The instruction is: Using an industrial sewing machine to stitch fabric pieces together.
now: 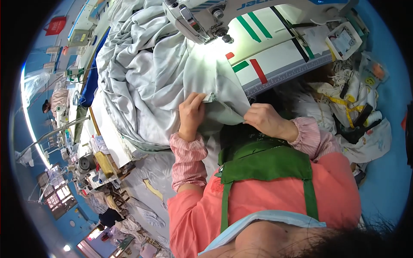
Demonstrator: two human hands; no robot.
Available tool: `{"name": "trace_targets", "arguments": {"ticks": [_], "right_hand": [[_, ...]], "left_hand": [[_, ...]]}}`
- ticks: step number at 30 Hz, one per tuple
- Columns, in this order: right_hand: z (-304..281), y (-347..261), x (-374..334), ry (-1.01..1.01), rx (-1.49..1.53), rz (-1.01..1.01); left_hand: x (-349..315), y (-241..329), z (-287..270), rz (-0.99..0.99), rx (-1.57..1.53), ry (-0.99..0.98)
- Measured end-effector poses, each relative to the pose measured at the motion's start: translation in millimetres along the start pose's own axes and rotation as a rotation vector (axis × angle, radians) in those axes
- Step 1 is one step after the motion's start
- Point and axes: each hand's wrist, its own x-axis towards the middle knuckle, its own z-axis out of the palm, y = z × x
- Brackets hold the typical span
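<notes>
A large pale grey-green cloth [146, 73] lies heaped on the sewing table, running up under the head of a white sewing machine [202, 21]. Its near edge hangs over the front of the table. My left hand [192, 112] pinches the cloth close to a small folded tab or label [209, 98]. To the right, my right hand [266, 118] is closed on a corner of the same cloth, pulling the edge out between both hands. The machine's lamp glares on the cloth by the needle, so the needle and presser foot cannot be made out.
A ruler strip [292, 71] edges the machine bed, with green and red tape [258, 71] stuck on it. On the right stand a white plastic tray [344, 41], a yellow measuring tape [350, 107] and thread scraps. Other workstations and fabric piles line the left.
</notes>
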Motion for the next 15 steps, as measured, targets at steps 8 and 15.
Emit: {"name": "trace_targets", "arguments": {"ticks": [8,15], "right_hand": [[-2,22,19,0.102,-0.071,-0.047],[-11,29,41,0.161,-0.235,-0.175]], "left_hand": [[23,49,-49,0.057,0.066,0.052],[-7,123,-23,0.584,-0.082,-0.453]]}}
